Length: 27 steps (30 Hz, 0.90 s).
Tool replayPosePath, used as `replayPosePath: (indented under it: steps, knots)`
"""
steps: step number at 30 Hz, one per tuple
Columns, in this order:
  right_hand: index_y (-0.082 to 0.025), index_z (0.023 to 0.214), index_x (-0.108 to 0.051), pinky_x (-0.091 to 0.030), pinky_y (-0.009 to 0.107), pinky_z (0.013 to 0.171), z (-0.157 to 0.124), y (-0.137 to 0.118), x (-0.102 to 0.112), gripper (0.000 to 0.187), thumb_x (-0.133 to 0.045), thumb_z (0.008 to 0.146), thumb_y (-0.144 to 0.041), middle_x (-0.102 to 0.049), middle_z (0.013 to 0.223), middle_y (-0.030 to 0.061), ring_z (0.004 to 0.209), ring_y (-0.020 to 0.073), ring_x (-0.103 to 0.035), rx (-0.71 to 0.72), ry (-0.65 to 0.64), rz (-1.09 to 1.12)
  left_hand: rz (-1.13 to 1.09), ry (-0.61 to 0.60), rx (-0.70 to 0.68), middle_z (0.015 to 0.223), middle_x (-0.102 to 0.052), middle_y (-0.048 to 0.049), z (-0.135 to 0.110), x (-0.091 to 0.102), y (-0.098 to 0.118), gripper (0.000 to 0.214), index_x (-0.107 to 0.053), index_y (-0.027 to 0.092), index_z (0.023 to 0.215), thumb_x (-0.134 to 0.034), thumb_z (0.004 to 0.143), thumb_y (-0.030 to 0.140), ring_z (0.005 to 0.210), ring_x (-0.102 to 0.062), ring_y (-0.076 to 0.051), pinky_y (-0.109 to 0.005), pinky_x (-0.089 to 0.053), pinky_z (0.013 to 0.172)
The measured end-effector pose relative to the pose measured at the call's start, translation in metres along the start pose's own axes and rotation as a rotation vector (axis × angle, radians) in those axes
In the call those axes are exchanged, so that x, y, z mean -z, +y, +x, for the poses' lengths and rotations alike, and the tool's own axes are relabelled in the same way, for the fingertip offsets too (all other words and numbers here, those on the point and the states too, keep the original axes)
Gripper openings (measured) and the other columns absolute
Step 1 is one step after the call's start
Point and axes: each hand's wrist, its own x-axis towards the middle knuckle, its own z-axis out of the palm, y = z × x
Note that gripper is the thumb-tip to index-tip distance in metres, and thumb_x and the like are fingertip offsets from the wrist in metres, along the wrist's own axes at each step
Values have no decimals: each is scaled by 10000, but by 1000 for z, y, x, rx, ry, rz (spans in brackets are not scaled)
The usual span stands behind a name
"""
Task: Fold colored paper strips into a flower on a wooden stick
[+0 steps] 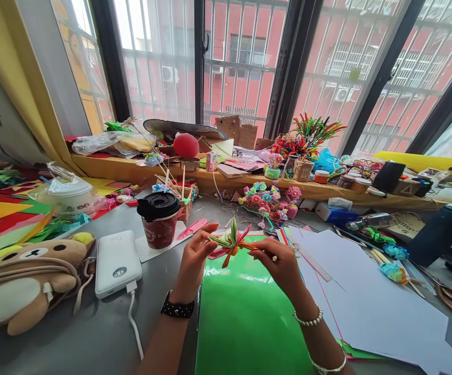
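Green, pink and orange: held paper flower [231, 240] up over glossy green sheet [249, 317], right of dark-lidded cup [159, 229].
Pinched orange end [248, 246] with right hand [277, 261], left-side petal [220, 241] with left hand [195, 255], thumb to fingertip. Could have torn or flattened paper flower by over-pulling or over-squeezing; could have tipped dark-lidded cup by swinging left hand outward. Saw sticks [183, 182] poking up from small box [186, 211], tissue [340, 203] out of blue tissue box [333, 214], white lidded cup [71, 191] wrapped in clear plastic bag [60, 174]. Couldn't see contents of either cup.
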Motion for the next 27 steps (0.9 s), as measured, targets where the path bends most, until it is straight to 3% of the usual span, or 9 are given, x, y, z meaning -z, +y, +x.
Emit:
replayPosePath:
  steps: [9,14,27]
  knots:
    - [-166,857,-653,-435,220,529,-1,4,-2,152,-544,790,-249,-647,732,47,620,136,-580,-65,7,23,-7,-44,31,1046,-554,-68,1,4,0,230,-669,181,652,-738,520,358,1114,-406,-278,-372,-305,926]
    - [-174,787,-643,-445,238,566,0,5,-2,148,-509,807,-234,-637,688,37,616,138,-574,-36,25,10,-2,-99,-3,1041,-563,-57,0,6,-2,151,-674,188,628,-712,574,323,1104,-420,-256,-364,-301,939]
    - [-179,816,-640,-449,231,571,1,3,-1,144,-521,804,-258,-636,687,31,628,139,-578,-39,24,-7,3,-92,-36,994,-587,-48,-1,4,1,102,-677,191,626,-706,588,280,1051,-460,-229,-360,-318,927]
